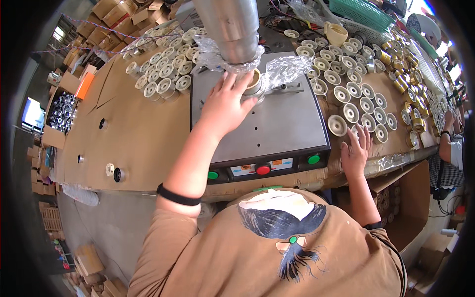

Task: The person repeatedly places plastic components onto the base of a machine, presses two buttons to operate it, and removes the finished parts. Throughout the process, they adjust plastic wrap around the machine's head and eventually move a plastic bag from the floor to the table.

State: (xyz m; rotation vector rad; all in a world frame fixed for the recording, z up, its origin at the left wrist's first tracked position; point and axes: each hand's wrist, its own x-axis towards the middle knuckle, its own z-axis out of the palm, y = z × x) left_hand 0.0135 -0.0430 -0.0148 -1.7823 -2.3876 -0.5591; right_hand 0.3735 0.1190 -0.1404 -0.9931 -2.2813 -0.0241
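My left hand (225,106) reaches across the grey top plate of a bench machine (257,126). Its thumb and fingers are around the near left side of a round cream-coloured cup-shaped part (254,81), seated in a holder below a thick metal cylinder (230,29). Clear plastic film (287,69) wraps the cylinder's lower end and spreads to the right. My right hand (355,151) rests at the right of the machine with fingers spread, fingertips at the near edge of the round cream parts (351,113). One part is partly hidden behind those fingertips.
Green buttons (313,159) and a red button (262,169) line the machine's front. More cream parts (166,85) stand at left; gold-coloured rings (415,94) lie at far right. A cream mug (335,33) stands behind. Another person's arm (448,143) shows at the right edge.
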